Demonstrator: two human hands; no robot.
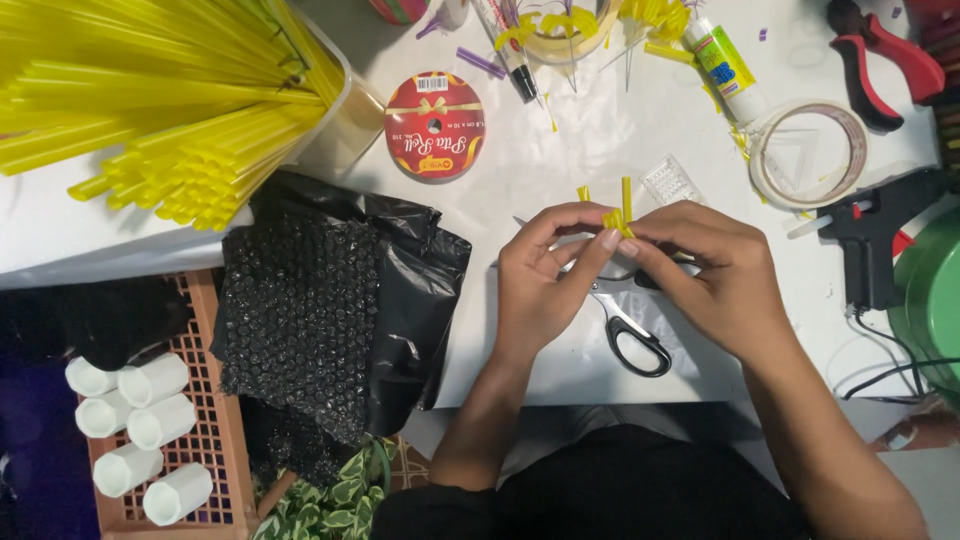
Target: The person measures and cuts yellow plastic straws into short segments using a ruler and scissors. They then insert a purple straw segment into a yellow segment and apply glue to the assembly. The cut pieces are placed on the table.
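**Q:** What were your hands doing?

**A:** My left hand (540, 285) and right hand (715, 275) met over the white counter (560, 170), both pinching a small yellow straw piece (620, 215) between the fingertips. Its cut strips stood up above my fingers.

**Q:** How far along did the work look?

**A:** Early, I judged. A large bundle of uncut yellow straws (170, 110) lay at my far left. Black-handled scissors (630, 330) rested on the counter under my hands. A black glue gun (875, 245) lay untouched at my right, near a tape roll (810, 155) and a red ribbon spool (434, 125).
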